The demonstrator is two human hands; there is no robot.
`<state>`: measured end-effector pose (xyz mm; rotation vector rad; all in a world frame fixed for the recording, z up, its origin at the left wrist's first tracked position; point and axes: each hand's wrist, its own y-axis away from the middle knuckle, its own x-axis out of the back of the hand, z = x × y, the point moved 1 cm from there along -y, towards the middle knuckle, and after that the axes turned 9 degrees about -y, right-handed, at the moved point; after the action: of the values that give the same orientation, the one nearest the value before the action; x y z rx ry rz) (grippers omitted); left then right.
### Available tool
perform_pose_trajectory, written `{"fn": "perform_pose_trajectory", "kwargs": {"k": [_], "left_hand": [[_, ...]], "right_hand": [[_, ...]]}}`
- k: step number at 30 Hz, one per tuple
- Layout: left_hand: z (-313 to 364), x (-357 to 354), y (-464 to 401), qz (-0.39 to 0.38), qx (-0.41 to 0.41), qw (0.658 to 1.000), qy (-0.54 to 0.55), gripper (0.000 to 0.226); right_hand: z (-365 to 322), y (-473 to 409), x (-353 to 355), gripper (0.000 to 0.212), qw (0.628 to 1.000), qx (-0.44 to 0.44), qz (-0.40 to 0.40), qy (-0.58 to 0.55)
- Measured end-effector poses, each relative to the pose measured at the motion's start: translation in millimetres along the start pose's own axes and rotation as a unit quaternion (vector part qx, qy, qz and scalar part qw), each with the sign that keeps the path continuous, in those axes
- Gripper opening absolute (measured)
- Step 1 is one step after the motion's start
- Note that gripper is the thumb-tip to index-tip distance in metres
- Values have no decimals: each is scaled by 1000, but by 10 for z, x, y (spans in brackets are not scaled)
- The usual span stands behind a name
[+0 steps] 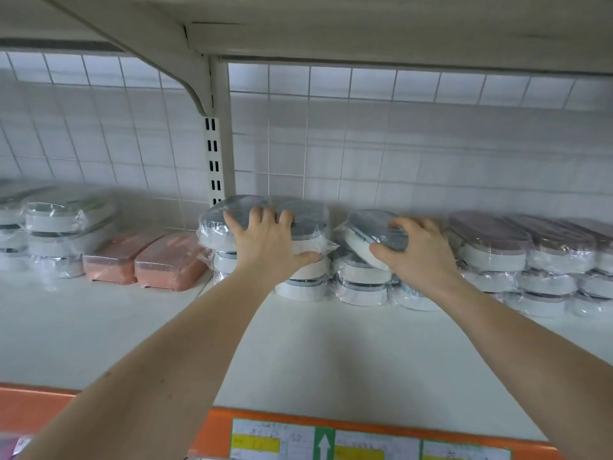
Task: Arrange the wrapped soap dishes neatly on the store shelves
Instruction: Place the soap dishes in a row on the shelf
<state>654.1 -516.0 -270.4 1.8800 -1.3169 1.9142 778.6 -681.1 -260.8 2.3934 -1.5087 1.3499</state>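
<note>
**Grey-lidded dish tilted on the right stack**

Plastic-wrapped, the tilted soap dish (373,239) sits askew atop the right stack (361,280), its long axis running back into the shelf (298,353). My right hand (419,250) grips it, thumb on the near rim. My left hand (268,242) lies flat, fingers spread, on the left stack's top dish (262,224). I reckon levelling comes next; the mauve-lidded stacks (530,260) crowd the right side.

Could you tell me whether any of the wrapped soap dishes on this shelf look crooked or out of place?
Yes. The grey-lidded dish under the right hand sits tilted on its stack, its lid sloping toward the front, while the neighbouring stacks lie flat. The left hand rests on a level dish.
</note>
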Motion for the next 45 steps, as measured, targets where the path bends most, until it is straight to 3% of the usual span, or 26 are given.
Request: {"fn": "perform_pose_trajectory", "kwargs": {"k": [7,16,21,27,29,32,36,45], "left_hand": [[20,-20,-58,7,-11,1000,-17,82],[74,-148,-29,44,-28,997,-49,79],[-26,-131,-70,42,-50,998,-21,78],[-53,-45,-84,29,-50,998,-3,84],[7,23,-87,54,-65,996,0,86],[247,204,-79,104,-101,989,41,83],[750,451,-41,87,-142,983,78,74],[2689,1210,525,59,-250,953,158,67]], "right_hand": [[-171,-186,-76,53,996,26,70,49],[-335,-302,-506,61,970,26,-44,239],[-268,-313,-504,59,977,0,-50,207],[-308,-301,-250,68,979,-43,-113,164],[-321,-248,-141,67,979,-34,-105,172],[-246,-183,94,63,979,-21,-83,183],[-3,-60,564,60,975,-26,-44,216],[1316,804,2341,62,958,-158,35,237]]}}
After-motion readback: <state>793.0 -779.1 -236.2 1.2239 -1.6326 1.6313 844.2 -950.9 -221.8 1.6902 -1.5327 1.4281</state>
